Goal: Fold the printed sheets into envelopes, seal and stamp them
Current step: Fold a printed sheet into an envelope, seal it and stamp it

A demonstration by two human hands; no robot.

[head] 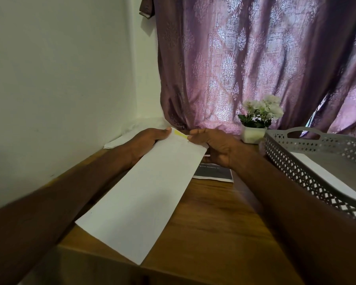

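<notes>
Both-handed, pinched a long white envelope [140, 202] at its far end (left hand [150, 138] and right hand [212, 145] each clamped there) above the wooden table [214, 233].

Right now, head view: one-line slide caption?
Both hands pinch the white envelope's far end above the wooden table.

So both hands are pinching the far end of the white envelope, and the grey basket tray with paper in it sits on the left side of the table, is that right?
Not quite. The head view shows the grey basket tray on the right side of the table, not the left. The rest holds: the left hand and right hand pinch the far end of the white envelope.
</notes>
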